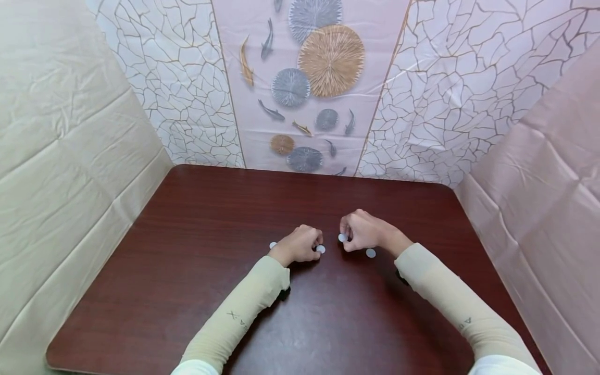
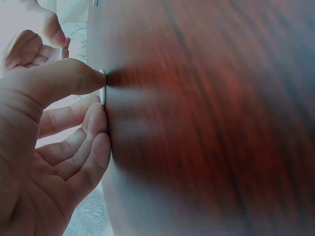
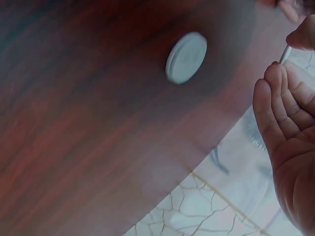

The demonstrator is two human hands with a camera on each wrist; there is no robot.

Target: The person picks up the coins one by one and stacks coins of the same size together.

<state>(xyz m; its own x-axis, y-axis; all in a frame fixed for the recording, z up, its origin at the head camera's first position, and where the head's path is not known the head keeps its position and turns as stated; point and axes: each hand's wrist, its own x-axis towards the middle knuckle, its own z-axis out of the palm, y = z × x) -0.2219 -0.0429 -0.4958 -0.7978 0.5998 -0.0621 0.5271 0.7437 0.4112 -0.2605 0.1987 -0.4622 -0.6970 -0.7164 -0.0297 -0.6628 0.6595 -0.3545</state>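
Observation:
My left hand is low over the brown table, thumb and fingertips at opposite edges of a small white disc. In the left wrist view this disc appears edge-on, flat along the tabletop, with the other fingertips right at the wood. To the right, my right hand pinches a second white disc between thumb and fingers. The right wrist view shows that thin disc edge-on, raised over the table. A third disc lies flat beneath the right wrist.
Another white disc lies beside the left wrist, partly hidden by it. The dark brown table reaches back to a patterned curtain. Pale cloth walls close off both sides.

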